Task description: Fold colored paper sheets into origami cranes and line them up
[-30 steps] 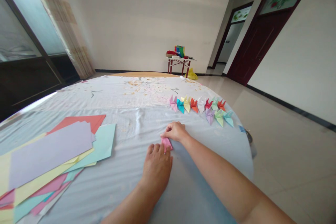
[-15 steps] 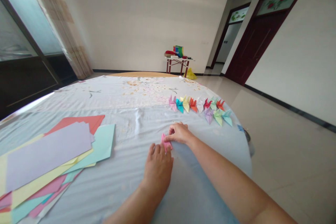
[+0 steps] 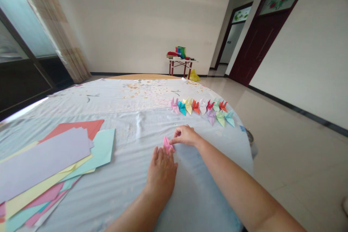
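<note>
A small piece of folded pink paper (image 3: pixel 167 144) lies on the cloth-covered table in front of me. My left hand (image 3: pixel 162 170) rests palm down, its fingers stretched out and the tips on the paper's near edge. From the right reaches my right hand (image 3: pixel 185 136), fingers curled, with a fingertip or thumb on the paper's right side; whether the paper is pinched there or just pressed is hard to see. Beyond the hands, several folded paper cranes (image 3: pixel 195 107) in many colours stand in two rows at the right.
A loose stack of coloured paper sheets (image 3: pixel 51 159) lies at the left on the tablecloth (image 3: pixel 130 188). The round table's edge curves down on the right. Farther back stand a small side table (image 3: pixel 182 61) holding several items and a yellow bag (image 3: pixel 194 76) on the floor.
The view has shifted slightly, so everything sits a little farther left. A thumb or finger of my right hand now stretches straighter across the pink paper, whose centre crease shows more clearly.
</note>
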Demonstrator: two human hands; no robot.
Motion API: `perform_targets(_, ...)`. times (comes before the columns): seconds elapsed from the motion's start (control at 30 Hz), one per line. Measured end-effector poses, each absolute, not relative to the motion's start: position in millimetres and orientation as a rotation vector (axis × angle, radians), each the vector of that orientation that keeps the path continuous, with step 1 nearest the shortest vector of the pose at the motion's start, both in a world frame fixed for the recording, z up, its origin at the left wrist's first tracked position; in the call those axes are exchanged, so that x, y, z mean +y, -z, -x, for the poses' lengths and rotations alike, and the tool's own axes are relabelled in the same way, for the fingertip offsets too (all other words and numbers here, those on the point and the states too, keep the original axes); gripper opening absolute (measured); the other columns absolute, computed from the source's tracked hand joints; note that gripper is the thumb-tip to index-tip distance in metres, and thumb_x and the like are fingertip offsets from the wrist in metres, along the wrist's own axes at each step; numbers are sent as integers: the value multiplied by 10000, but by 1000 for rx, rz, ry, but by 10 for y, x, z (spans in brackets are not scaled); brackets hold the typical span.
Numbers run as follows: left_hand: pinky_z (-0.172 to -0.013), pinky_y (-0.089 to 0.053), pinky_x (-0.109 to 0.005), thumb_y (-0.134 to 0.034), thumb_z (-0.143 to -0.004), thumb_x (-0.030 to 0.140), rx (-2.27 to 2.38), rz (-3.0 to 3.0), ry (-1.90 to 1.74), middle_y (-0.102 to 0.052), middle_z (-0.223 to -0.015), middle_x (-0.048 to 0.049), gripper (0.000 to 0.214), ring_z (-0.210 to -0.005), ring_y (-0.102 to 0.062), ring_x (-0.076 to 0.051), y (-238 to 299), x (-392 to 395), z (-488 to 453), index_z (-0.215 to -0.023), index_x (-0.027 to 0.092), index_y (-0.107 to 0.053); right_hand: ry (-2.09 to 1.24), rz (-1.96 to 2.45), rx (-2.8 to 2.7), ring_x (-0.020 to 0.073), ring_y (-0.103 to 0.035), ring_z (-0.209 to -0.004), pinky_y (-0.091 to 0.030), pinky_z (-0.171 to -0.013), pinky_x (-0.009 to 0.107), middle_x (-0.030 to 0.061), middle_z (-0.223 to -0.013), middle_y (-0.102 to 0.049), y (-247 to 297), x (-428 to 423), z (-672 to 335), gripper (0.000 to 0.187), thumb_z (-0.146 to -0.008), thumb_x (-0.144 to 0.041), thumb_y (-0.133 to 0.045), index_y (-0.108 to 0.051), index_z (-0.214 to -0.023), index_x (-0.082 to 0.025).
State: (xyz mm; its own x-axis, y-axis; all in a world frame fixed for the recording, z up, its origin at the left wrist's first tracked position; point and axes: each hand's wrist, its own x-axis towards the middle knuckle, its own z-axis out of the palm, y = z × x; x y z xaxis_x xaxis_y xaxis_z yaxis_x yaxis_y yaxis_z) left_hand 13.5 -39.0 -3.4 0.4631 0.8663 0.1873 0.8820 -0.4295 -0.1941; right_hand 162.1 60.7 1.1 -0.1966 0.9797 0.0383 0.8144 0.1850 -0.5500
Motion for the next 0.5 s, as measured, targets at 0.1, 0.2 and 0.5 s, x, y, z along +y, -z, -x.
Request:
perform_targets(0.1,-1018,-269,-434,-406,-841,293,-1527,2468,76,-552,-1213,-187,445,-1154,-478,-280,42,-403,-150,-1209,65,-510,-616,1699,-2139,201,-523,-854,-311,-777,318,-3,-767,-652,-35,540,-1679,423,-488,-614,-686,-660,-658,-227)
perform_targets(0.2,-1017,-270,-438,-402,-836,284,-1550,2471,95,-542,-1222,-192,456,-1153,-479,-279,47,-409,-155,-1213,49,-502,-597,1694,-2200,210,-505,-885,-311,-776,312,1,-786,-639,-29,498,-1680,424,-481,-612,-692,-659,-660,-229)
perform_targets(0.5,-1018,-281,-442,-379,-852,282,-1530,2480,89,-521,-1252,-176,433,-1159,-471,-281,27,-417,-130,-1195,60,-525,-474,1620,-2343,229,-468,-928,-294,-775,341,30,-843,-596,-28,462,-1689,452,-559,-652,-631,-642,-701,-222)
